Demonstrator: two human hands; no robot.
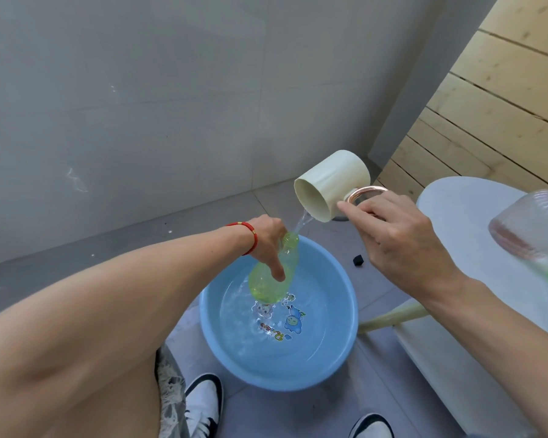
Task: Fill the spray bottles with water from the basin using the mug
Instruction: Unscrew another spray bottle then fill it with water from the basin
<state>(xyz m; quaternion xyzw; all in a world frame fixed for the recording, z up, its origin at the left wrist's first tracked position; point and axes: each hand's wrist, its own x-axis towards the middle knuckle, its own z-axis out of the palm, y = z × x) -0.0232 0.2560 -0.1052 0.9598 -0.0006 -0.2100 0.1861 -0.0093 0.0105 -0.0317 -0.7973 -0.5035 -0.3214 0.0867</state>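
Observation:
My left hand (268, 245) grips a translucent green spray bottle (274, 273) with no cap, held tilted over the blue basin (345, 339). My right hand (396, 235) holds a cream mug (329, 184) by its copper-coloured handle (366, 192). The mug is tipped toward the bottle, and a thin stream of water (304, 223) runs from its rim into the bottle's open neck. Water fills the basin's bottom over cartoon stickers. A pink translucent bottle (530, 226) with a green part stands blurred at the right edge.
A white round table (462, 222) stands at the right, bearing the pink bottle. A small black object (358, 260) lies on the grey floor beside the basin. My shoes (203, 403) are at the bottom. Grey wall behind, wooden planks at the upper right.

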